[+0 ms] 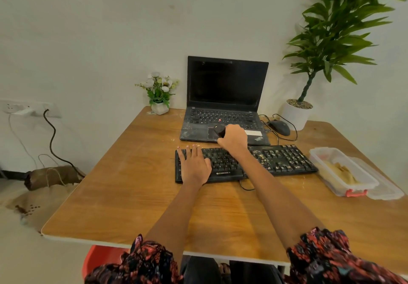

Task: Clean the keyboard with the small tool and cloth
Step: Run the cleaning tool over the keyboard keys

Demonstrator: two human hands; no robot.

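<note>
A black wired keyboard (276,162) lies across the wooden table (136,195), with pale crumbs scattered over its right half. My left hand (193,164) rests flat on the keyboard's left end, fingers straight. My right hand (234,139) is over the palm rest of an open black laptop (225,107) just behind the keyboard. It grips a small black tool (219,131) that sticks out to the left of the fingers. No cloth is visible.
A black mouse (279,127) and its cable lie right of the laptop. A clear plastic box (344,173) with its lid beside it sits at the right edge. A small flower pot (160,107) and a tall potted plant (297,113) stand at the back.
</note>
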